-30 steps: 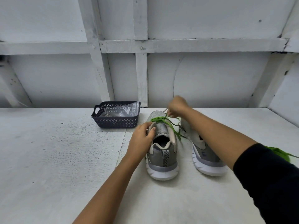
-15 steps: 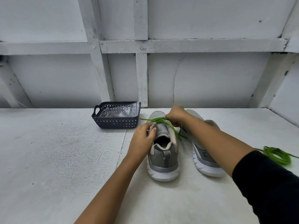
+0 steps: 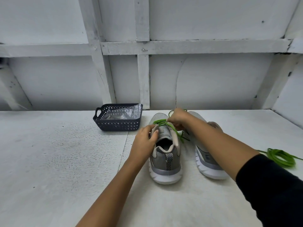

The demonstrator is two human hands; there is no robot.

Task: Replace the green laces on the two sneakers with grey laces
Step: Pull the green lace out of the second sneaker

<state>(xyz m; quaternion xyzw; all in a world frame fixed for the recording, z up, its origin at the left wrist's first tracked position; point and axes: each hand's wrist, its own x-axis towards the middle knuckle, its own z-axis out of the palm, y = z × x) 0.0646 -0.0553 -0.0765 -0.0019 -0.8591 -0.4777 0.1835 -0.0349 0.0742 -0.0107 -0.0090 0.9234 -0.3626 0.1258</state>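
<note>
Two grey sneakers stand heel-toward-me on the white table. The left sneaker (image 3: pixel 165 154) still carries a green lace (image 3: pixel 161 121) across its upper eyelets. My left hand (image 3: pixel 145 143) pinches that shoe's left collar edge. My right hand (image 3: pixel 177 117) grips the green lace above the tongue, a strand trailing down the shoe's right side. The right sneaker (image 3: pixel 208 161) is partly hidden behind my right forearm. A coiled green lace (image 3: pixel 280 157) lies on the table at the far right.
A dark perforated basket (image 3: pixel 117 123) with a clear plastic bag (image 3: pixel 122 113) inside sits behind and left of the shoes. A white panelled wall (image 3: pixel 213 82) closes the back of the table (image 3: pixel 57 161).
My right hand dropped from above the toe down onto the left sneaker's lacing, still holding the green lace. My left hand stayed on the collar.
</note>
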